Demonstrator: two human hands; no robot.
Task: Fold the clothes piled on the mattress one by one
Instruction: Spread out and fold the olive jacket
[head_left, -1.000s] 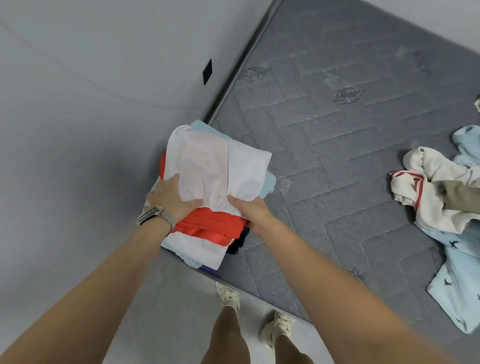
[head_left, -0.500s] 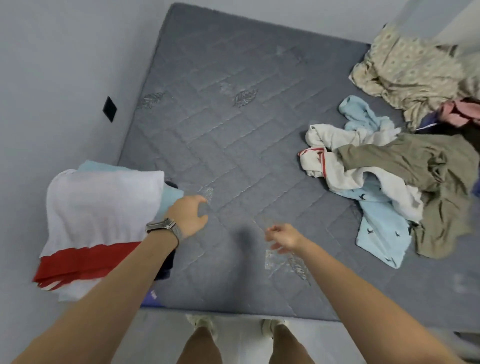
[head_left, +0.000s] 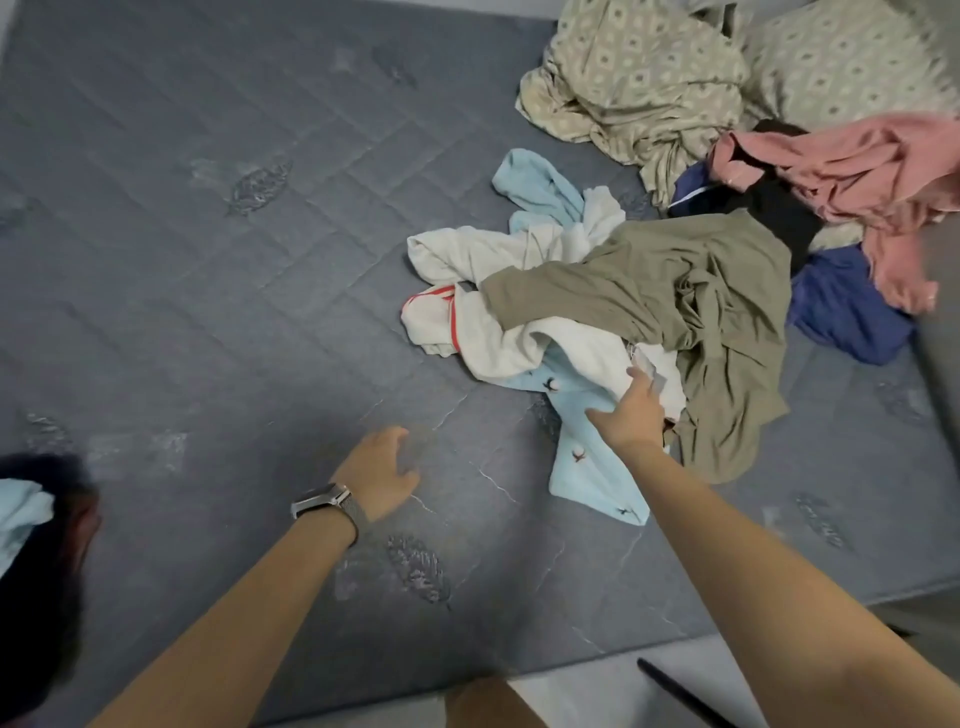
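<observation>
Mattress (head_left: 208, 260) filled most of the view, its quilted grey surface bare from nine o'clock through the centre, which I judged the best open room for spreading the next garment flat. Unfolded clothes lay heaped from one to three o'clock: a patterned beige sheet (head_left: 639, 78) at the far edge, a pink garment (head_left: 852, 171) and a navy piece (head_left: 841, 306) at two o'clock, then an olive garment (head_left: 691, 312) draped over a white garment (head_left: 498, 332) and a light blue printed garment (head_left: 587, 457). Right hand (head_left: 631, 415) reached into the near side of that heap, its grip apparently closing on the white and blue cloth, though the fingers were partly hidden, so I cannot tell which piece it held. Left hand (head_left: 382, 473), with a watch (head_left: 322, 501) on the wrist, hovered released over bare mattress at six o'clock. Pulling one piece free toward the open centre, keeping it short of the near edge at six o'clock, seemed wise, since the layers overlapped and could drag together.
</observation>
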